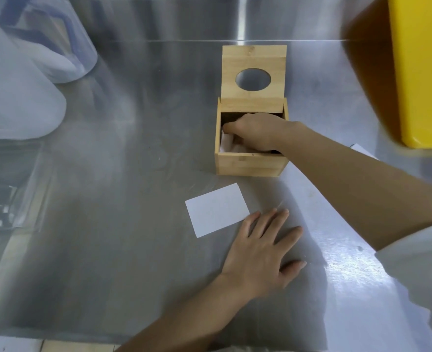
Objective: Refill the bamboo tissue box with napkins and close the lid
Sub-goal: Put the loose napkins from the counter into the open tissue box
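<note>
Refilling is under way: the bamboo tissue box (251, 151) sits at one o'clock on the steel counter (133, 174), lid (253, 69) upright, white napkins (227, 144) inside under the right hand (254, 132), whose grip I cannot tell. One napkin (217, 210) lies just beside the left hand (263, 250), spread flat at six o'clock. Closing remains; open counter lies at nine o'clock, a yellow bin (423, 72) at three.

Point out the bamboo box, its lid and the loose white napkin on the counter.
bamboo box (250, 165): head view, on its front wall.
lid (253, 58): head view, on the raised panel above the round hole.
white napkin (216, 210): head view, on the middle of the sheet.
</note>
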`<state>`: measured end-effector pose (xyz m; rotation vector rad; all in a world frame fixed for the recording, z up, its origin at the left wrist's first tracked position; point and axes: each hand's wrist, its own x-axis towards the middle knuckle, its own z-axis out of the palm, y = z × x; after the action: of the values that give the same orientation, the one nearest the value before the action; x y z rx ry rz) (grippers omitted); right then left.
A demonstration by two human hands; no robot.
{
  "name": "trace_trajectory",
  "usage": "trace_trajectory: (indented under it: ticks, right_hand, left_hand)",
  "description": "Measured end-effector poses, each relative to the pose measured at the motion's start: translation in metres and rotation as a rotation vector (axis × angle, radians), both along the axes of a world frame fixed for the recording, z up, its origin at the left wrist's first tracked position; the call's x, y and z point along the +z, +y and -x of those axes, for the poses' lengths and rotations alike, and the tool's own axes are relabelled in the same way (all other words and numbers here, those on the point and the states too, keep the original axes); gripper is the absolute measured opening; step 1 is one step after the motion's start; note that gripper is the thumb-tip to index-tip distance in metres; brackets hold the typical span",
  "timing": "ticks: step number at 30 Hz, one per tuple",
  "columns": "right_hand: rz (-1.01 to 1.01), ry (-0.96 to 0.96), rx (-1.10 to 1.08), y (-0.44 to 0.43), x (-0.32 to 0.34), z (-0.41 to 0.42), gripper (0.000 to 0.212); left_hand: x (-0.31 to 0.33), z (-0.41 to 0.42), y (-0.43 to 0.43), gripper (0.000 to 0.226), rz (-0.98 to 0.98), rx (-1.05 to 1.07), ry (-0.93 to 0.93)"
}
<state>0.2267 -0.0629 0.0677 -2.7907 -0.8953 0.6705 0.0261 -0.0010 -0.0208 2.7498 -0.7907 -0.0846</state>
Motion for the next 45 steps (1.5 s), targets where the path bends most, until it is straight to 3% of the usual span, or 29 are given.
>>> trace_trajectory:
  ticks: [3, 8, 13, 15, 19, 24, 26, 31, 35, 42, 45]
  right_hand:
    - [0.123, -0.166, 0.113, 0.0, -0.007, -0.002, 0.034]
    - [0.107, -0.234, 0.113, 0.0, -0.009, -0.004, 0.036]
    - [0.061, -0.165, 0.06, -0.003, 0.002, 0.0, 0.03]
    - [0.035, -0.057, 0.008, -0.003, 0.006, 0.002, 0.026]
    - [0.179, 0.172, -0.045, 0.001, 0.012, 0.0, 0.037]
    - [0.227, 0.204, -0.061, 0.006, 0.012, -0.003, 0.036]
    - [0.153, 0.134, -0.058, 0.002, 0.012, 0.0, 0.034]
    - [-0.335, -0.052, -0.108, -0.001, 0.026, 0.025, 0.024]
    - [-0.49, -0.126, -0.04, 0.003, 0.033, 0.059, 0.022]
    - [-0.282, 0.002, 0.071, 0.014, -0.005, 0.091, 0.017]
    - [-0.178, 0.037, 0.056, 0.013, -0.02, 0.095, 0.025]
  left_hand:
    - [0.0, 0.0, 0.0, 0.053, -0.002, -0.002, 0.005]
    - [0.001, -0.001, 0.0, 0.053, -0.017, -0.007, 0.004]
    - [0.001, -0.001, 0.0, 0.053, -0.017, -0.007, -0.004]
    - [0.002, -0.001, 0.0, 0.054, -0.025, -0.011, -0.007]
    - [0.001, -0.001, 0.0, 0.054, -0.025, -0.011, 0.004]
    - [0.002, -0.001, 0.0, 0.053, -0.016, -0.011, -0.008]
    - [0.002, -0.001, 0.0, 0.053, -0.001, -0.011, -0.012]
    - [0.0, -0.001, 0.0, 0.053, 0.021, -0.006, -0.021]
    - [-0.001, -0.001, 0.0, 0.053, 0.043, -0.006, -0.017]
    - [-0.002, 0.0, -0.001, 0.049, 0.075, -0.003, -0.056]
    - [0.0, -0.001, 0.0, 0.046, 0.084, 0.001, -0.028]
